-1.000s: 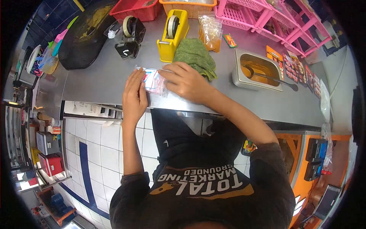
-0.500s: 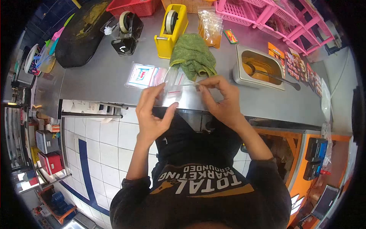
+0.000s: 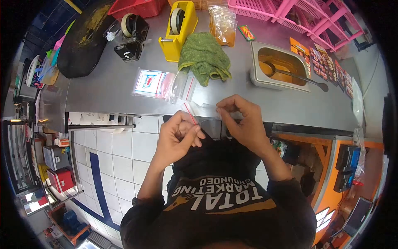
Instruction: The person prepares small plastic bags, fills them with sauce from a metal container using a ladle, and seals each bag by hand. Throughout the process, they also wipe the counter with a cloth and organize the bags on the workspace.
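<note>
- A yellow tape dispenser (image 3: pixel 181 38) near a black tape dispenser (image 3: pixel 133 40)
- A crumpled green cloth (image 3: pixel 204 57) on the steel desk (image 3: pixel 103 91)
- A metal tub (image 3: pixel 275 83) (a ladle (image 3: pixel 299 78) rests in it)
- A red basket (image 3: pixel 137 8)

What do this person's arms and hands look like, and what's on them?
The left hand and right hand are bare, without gloves, and no watch or bracelet shows on either wrist. The forearms are uncovered too. Loose, dark, plain-looking sleeves cover the upper arms, ending near the elbows.
</note>
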The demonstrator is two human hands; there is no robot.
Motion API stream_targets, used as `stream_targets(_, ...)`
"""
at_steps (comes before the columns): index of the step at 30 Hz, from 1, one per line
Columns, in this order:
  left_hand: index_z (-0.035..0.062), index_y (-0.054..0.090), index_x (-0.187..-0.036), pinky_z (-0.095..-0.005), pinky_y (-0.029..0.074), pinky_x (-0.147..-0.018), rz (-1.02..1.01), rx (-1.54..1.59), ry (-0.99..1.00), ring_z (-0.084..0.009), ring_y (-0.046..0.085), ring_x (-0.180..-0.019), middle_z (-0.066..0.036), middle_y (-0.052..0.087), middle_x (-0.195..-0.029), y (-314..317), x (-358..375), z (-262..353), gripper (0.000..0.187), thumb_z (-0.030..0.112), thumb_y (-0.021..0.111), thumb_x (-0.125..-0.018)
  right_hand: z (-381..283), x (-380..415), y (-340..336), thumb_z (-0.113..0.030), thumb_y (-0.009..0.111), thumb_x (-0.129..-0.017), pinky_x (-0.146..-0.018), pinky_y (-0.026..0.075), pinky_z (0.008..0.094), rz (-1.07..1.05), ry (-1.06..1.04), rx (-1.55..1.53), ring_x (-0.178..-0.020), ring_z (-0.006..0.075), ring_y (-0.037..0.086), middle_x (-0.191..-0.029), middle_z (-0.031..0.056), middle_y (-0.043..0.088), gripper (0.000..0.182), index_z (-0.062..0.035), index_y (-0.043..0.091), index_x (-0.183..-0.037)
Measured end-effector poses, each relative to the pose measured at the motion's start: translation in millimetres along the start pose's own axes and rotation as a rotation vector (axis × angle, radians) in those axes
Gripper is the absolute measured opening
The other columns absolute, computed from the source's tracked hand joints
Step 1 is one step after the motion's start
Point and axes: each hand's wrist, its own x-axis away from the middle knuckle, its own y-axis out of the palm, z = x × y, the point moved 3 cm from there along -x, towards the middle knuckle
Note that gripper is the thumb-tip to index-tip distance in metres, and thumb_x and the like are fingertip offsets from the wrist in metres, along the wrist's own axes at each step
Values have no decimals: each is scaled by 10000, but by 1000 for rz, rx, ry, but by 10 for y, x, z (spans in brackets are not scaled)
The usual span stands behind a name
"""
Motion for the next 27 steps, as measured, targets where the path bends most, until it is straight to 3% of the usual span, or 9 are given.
stream_targets(3, 17, 581, -1038, -229, 513, -578, -29, -20, 5, -99, 658, -633, -103, 715, -801, -11, 8, -3, 59, 76, 581, -1037, -17, 35, -49, 21, 696, -892, -709, 552, 338, 15, -36, 77, -813, 237, 731, -877, 135, 713, 115, 4, 670, -1003)
stream_targets(11, 18, 587, -956, -206, 442, -592, 1, 52, -15, -54, 570, -661, -34, 661, -800, -63, -63, -50, 90, 62, 593, -1033, 4, 74, -139, 17, 697, -901, -692, 546, 333, -68, -53, 31, -835, 254, 720, -915, 130, 706, 113, -2, 672, -1010)
stream_targets(18, 11, 645, -964, -219, 509, -539, -60, 41, -46, -75, 615, -574, -71, 701, -760, -104, -33, -62, 87, 77, 627, -1017, 28, 94, -167, 8, 712, -890, -692, 547, 335, -36, -1, 33, -839, 268, 715, -916, 131, 701, 124, -1, 673, -1007)
stream_targets(21, 1, 648, -937, -225, 524, -534, -123, 47, -80, -85, 643, -579, -78, 713, -763, -49, 4, 9, 104, 68, 628, -1014, -83, 92, -129, -6, 727, -884, -709, 555, 339, 103, -227, 365, -844, 260, 721, -913, 127, 706, 132, 8, 668, -1000)
stream_targets(24, -4, 652, -902, -223, 527, -537, -181, 10, -70, -89, 658, -585, -74, 720, -763, 73, 41, 126, 132, 58, 617, -1014, -201, 238, -63, -43, 752, -889, -708, 570, 328, 53, -111, 297, -819, 217, 728, -912, 129, 716, 145, 11, 677, -1001)
stream_targets(27, 0, 654, -856, -238, 533, -538, -194, -149, -56, -100, 679, -580, -61, 716, -729, 146, 62, 165, 164, 42, 599, -1005, -320, 347, -32, -73, 786, -884, -666, 567, 282, -123, 70, -21, -762, 142, 712, -881, 101, 738, 175, 2, 708, -1021)
